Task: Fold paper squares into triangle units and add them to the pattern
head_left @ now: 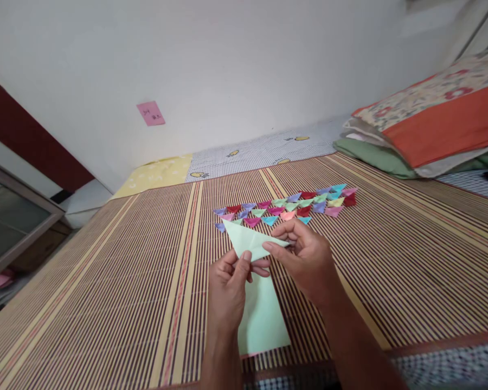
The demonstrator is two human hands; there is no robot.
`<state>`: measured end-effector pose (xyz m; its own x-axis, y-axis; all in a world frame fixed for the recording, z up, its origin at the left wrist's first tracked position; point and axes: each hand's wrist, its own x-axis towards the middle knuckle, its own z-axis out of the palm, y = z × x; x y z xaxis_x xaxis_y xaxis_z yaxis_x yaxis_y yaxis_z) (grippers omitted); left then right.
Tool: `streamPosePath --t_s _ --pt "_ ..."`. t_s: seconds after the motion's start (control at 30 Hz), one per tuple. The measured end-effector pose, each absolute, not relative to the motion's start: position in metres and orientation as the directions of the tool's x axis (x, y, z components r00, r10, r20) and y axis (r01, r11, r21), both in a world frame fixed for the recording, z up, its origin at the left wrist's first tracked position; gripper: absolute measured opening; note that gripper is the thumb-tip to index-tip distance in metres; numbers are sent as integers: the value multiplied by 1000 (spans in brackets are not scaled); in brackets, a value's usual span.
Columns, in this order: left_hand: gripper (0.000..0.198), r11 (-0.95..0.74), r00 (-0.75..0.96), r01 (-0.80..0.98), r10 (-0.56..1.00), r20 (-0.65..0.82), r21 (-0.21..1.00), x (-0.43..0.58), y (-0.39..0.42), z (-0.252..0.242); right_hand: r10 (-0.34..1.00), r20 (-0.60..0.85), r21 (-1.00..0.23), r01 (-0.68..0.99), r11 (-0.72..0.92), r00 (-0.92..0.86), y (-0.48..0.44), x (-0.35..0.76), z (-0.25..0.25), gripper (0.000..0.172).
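A pale green sheet of paper folded into a triangle point(248, 238) is held up between both hands over the mat. My left hand point(230, 281) pinches its lower edge, thumb in front and fingers behind. At the triangle's right corner, my right hand point(305, 257) grips it between thumb and fingers. Below the hands lies flat pale green paper point(264, 319), partly covered by my left hand and wrist. Just beyond the held triangle, several small folded paper triangles point(275, 210) in red, pink, purple, blue, green and yellow lie in rows.
A striped bamboo mat point(146, 281) covers the bed. Folded bedding with an orange and floral cover point(443, 124) is stacked at the right. A pink note point(151, 113) is stuck on the white wall point(244, 65). At the left stands a glass-fronted cabinet point(16, 216).
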<state>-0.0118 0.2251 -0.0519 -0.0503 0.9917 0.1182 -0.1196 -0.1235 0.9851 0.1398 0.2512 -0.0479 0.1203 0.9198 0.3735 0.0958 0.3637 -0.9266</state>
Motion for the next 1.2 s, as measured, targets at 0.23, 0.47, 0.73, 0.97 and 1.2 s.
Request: streamPosePath --t_s 0.23,0.47,0.73,0.97,1.2 --pt "27 -141 -114 -90 985 131 986 -10 226 -53 930 326 -942 -26 335 171 259 158 -52 22" --pt "28 -164 24 78 986 162 983 -8 218 -49 937 339 -905 239 350 -90 248 153 -37 16" --pt "14 -88 -84 -200 994 72 976 5 224 -54 915 399 -915 45 402 -58 247 139 -44 26" --pt "20 -105 -129 -222 989 78 969 8 224 -59 898 438 -898 57 436 40 246 134 -40 23" --pt "30 -138 -50 -154 990 132 978 3 223 -59 913 407 -907 128 401 31 249 143 -42 25"
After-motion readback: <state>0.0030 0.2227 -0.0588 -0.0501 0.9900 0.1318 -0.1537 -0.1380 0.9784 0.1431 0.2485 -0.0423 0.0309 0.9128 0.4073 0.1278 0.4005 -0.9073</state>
